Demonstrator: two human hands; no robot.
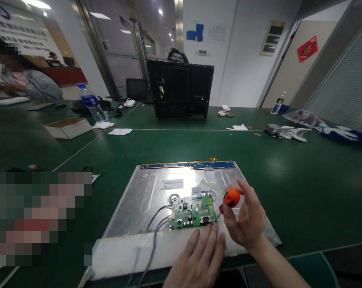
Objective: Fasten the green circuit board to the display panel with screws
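A flat metal display panel [147, 188] lies on the table in front of me, with a green circuit board [193, 210] on its back. In my right hand [248, 220] is an orange and black screwdriver [231, 198], tilted, its tip down at the board's lower right corner. My left hand [199, 256] rests flat below the board, fingers extended and fingertips near that corner. Dark cables [155, 236] run from the board's left side over a whitish strip [121, 254] along the panel's near edge. A blue circuit strip [187, 165] spans the far edge.
A black monitor housing [181, 90] stands at the back of the green table [303, 180]. To the left are an open box [68, 129], a water bottle [92, 104] and a seated person [39, 82]. White parts [289, 133] and a plastic bag [303, 118] lie at right.
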